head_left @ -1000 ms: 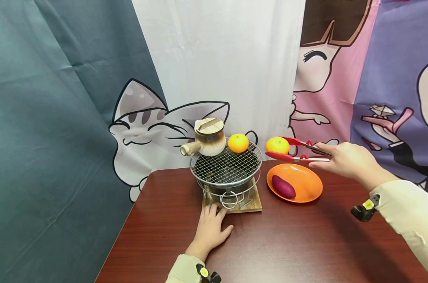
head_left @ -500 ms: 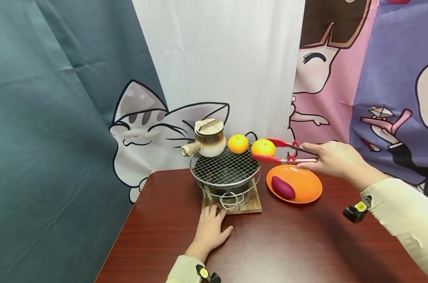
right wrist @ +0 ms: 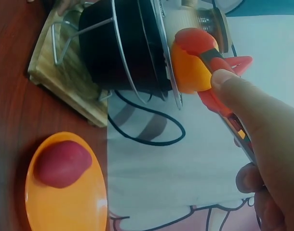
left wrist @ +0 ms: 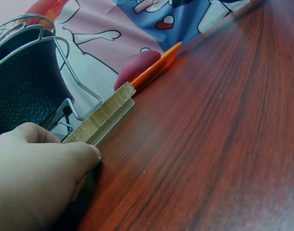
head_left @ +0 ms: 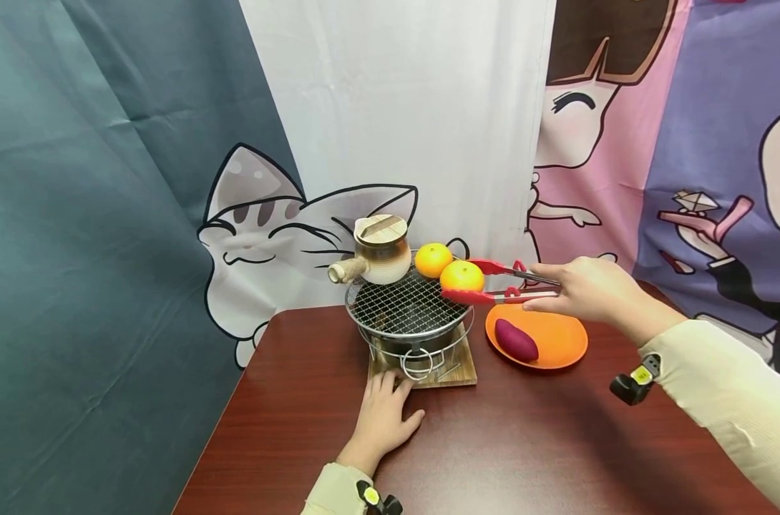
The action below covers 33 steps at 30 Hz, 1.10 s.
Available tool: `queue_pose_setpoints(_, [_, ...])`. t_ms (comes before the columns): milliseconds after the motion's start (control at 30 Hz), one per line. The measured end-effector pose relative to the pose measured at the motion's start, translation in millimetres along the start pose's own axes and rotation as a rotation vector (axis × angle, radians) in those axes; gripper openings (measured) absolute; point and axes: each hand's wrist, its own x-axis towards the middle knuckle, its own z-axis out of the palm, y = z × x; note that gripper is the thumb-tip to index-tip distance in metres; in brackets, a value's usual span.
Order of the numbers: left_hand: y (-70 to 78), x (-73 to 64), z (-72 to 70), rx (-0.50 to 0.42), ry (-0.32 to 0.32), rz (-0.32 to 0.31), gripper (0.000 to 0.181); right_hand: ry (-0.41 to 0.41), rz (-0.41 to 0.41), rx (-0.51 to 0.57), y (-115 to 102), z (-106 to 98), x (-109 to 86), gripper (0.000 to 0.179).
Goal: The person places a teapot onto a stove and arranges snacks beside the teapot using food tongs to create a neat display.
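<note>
My right hand [head_left: 586, 290] grips red-tipped tongs [head_left: 502, 295], whose tips pinch an orange [head_left: 462, 277] at the right side of the round wire grill [head_left: 406, 309]. In the right wrist view the held orange [right wrist: 190, 70] is beside the grill's rim; whether it bears on the mesh I cannot tell. Another orange [head_left: 433, 260] sits on the mesh behind it, close by or touching. Left of that stands a small lidded pot [head_left: 383, 263] with a rope-wrapped handle. My left hand [head_left: 383, 418] rests with fingers outstretched at the front edge of the wooden board [head_left: 465, 372] under the stove.
An orange plate [head_left: 565, 343] bearing a purple sweet potato [head_left: 516, 340] stands right of the stove, below my right forearm. A wire stand with a ring [head_left: 418, 365] supports the grill. Printed curtains [head_left: 461, 107] hang behind the brown table [head_left: 287, 429].
My right hand has moved left with the tongs and the orange, from above the plate to the grill's right side. The left hand has stayed in place.
</note>
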Motion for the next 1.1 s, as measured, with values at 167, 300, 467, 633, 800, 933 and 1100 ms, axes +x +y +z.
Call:
queue_pose_setpoints(167, [-0.1, 0.5, -0.1, 0.001, -0.007, -0.004, 0.054, -0.026, -0.003, 0.004, -5, 0, 3.5, 0.084])
queue_pose_setpoints(300, [-0.1, 0.2, -0.1, -0.001, -0.01, -0.003, 0.054, -0.034, 0.0, 0.001, -7, 1, 5.6, 0.085])
queue_pose_setpoints(467, [-0.4, 0.2, -0.3, -0.005, -0.007, -0.003, 0.054, -0.031, 0.0, 0.002, -9, 2, 7.5, 0.084])
queue_pose_setpoints(633, [-1.3, 0.8, -0.8, -0.01, 0.003, 0.003, 0.054, -0.023, 0.003, 0.004, -12, 4, 10.1, 0.08])
queue_pose_setpoints(800, [-1.1, 1.3, -0.7, -0.011, 0.004, 0.004, 0.054, -0.033, 0.012, 0.0, -13, 6, 12.0, 0.082])
queue_pose_setpoints(933, [-0.4, 0.8, -0.6, -0.01, -0.002, 0.003, 0.055, -0.035, 0.011, -0.003, -14, 6, 12.0, 0.082])
queue_pose_setpoints(1100, [0.0, 0.4, -0.3, -0.005, -0.004, 0.001, 0.055, -0.037, 0.008, 0.0, -14, 6, 11.9, 0.082])
